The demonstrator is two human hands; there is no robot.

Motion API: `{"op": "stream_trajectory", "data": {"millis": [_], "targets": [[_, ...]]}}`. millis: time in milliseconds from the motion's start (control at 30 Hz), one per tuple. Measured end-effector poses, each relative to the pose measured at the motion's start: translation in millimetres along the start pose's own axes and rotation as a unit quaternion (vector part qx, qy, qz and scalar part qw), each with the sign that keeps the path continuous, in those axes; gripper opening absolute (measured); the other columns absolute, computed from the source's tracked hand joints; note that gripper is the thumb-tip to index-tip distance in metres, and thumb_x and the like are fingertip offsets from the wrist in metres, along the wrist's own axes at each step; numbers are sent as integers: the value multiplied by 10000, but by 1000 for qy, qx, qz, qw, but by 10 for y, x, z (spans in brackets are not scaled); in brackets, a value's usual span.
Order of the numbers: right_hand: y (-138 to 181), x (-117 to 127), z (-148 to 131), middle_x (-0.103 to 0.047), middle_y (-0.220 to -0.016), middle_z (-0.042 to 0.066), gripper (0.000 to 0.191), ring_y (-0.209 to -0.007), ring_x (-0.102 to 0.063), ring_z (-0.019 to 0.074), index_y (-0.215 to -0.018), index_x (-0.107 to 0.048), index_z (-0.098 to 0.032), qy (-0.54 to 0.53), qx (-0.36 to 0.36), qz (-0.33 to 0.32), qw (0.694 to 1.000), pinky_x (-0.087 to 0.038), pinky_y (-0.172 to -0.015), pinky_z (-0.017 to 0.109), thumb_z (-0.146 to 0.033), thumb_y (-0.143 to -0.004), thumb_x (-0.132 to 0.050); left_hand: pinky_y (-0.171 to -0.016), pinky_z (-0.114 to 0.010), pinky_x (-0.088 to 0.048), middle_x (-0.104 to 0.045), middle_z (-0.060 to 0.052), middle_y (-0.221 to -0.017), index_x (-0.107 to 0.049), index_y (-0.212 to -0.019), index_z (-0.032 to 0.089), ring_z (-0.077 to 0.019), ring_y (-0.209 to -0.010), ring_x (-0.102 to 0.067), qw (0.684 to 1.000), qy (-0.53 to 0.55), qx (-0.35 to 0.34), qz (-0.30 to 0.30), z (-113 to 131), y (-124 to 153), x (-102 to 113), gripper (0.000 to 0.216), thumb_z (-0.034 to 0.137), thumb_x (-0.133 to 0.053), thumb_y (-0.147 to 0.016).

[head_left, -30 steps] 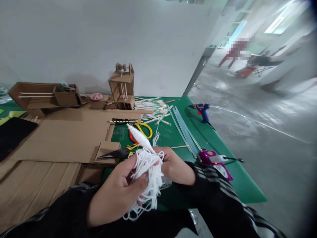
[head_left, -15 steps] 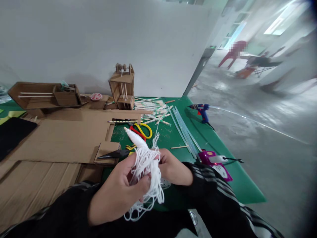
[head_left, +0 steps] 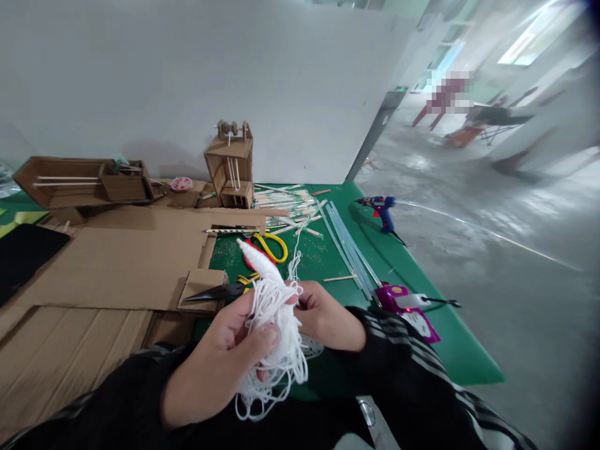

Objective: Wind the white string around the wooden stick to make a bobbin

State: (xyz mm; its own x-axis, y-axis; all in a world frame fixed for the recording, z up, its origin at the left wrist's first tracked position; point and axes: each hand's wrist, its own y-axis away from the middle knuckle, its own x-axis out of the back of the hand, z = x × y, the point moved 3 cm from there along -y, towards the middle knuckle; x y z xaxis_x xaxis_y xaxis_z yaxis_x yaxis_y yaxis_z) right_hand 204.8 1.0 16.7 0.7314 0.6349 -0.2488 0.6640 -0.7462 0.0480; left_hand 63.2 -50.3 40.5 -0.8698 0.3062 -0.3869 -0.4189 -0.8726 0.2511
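A tangle of white string (head_left: 276,337) hangs between both hands over the near edge of the green table (head_left: 422,275). My left hand (head_left: 220,362) is closed round the loose loops, thumb pressed on them. My right hand (head_left: 325,315) pinches the string from the right, next to a white wound spool (head_left: 257,259) that sticks up and to the left out of the tangle. A strand of the string trails back across the table.
Black pliers (head_left: 220,291) and yellow-and-red scissors (head_left: 269,247) lie just beyond my hands. Flat cardboard sheets (head_left: 112,262) cover the left. A small cardboard tower (head_left: 232,165), a cardboard box (head_left: 79,181), wooden sticks (head_left: 285,203), glue sticks (head_left: 349,250), a blue glue gun (head_left: 382,209) and a purple one (head_left: 407,300) are on the table.
Both hands have kept working the string; the spool tip dipped left and lower, and the loops now hang a little lower under my left hand.
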Motion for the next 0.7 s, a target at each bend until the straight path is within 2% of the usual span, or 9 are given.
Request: {"op": "stream_trajectory", "data": {"millis": [100,267,433,600,700], "targets": [[14,39,27,-497,-645,-38,224,-564,-398,74,-717,-616,-137,10,-8,29,1000,-392,-538,199,-296,-748,-772,-458,-142,-424,-512,37,-630,-644,-1202,205,-56,-492,-423,1000,19,9,19,12,-6,-2,433,418,-672,-827],[42,65,-15,-412,-559,-73,227,-449,-284,38,-725,-564,-157,15,-6,67,998,-230,-389,155,-273,-757,-757,-447,-145,-407,-549,27,-616,-633,-1229,206,-54,-461,-420,998,-13,21,51,12,-30,4,401,342,-631,-852],[59,65,-12,-395,-552,-88,243,-400,-264,24,-763,-548,-169,-28,-11,54,998,-215,-351,141,-299,-752,-753,-432,-142,-414,-503,39,-626,-653,-1181,219,-70,-485,-436,998,-38,13,56,-19,-43,31,319,284,-584,-876],[122,85,-35,-289,-510,-126,257,-376,-134,13,-794,-503,-203,-138,-17,99,985,-138,-333,117,-383,-795,-686,-463,-145,-437,-517,40,-659,-616,-1199,213,-70,-510,-446,996,-52,27,61,-14,-33,21,306,286,-537,-913],[157,53,-61,-299,-497,-125,330,-371,-155,8,-759,-498,-196,-142,-3,87,986,-146,-334,121,-435,-754,-726,-472,-145,-441,-520,41,-672,-612,-1183,203,-65,-515,-440,996,-64,29,58,-5,-24,7,290,289,-540,-915]]}}
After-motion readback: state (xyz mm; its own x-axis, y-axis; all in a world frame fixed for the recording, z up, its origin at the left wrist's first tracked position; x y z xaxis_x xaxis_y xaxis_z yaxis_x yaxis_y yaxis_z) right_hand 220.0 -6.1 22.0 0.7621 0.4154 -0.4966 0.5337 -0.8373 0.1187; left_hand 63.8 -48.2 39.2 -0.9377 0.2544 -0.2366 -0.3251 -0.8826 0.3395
